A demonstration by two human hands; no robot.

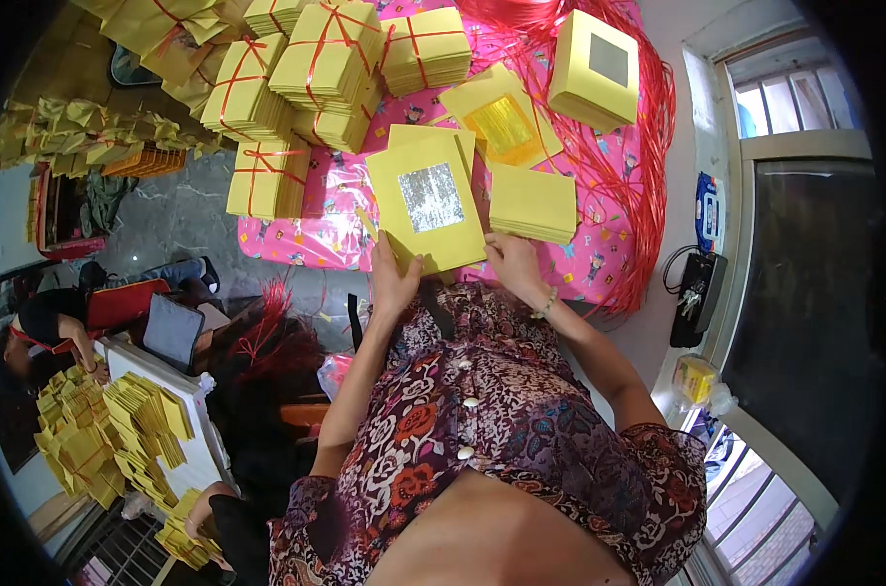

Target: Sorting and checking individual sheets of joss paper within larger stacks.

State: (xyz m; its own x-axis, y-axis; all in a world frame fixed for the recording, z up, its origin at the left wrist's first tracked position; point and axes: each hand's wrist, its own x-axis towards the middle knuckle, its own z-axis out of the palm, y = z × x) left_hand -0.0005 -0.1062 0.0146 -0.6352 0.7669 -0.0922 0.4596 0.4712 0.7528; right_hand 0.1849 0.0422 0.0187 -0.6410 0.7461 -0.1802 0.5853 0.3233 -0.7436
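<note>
My left hand (pixel 396 280) holds the silver-squared yellow paper (pixel 429 200) by its lower edge, above the pink-covered worktop (pixel 311 236) — my right hand (pixel 516 266) curls near its corner, grip unclear, beside the yellow stack (pixel 532 202).

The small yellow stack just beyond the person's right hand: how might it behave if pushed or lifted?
The yellow stack would probably slip apart into layers, since no ribbon shows around it, unlike the tied bundles. Lying flat and low, it seems unlikely to tip.
</note>
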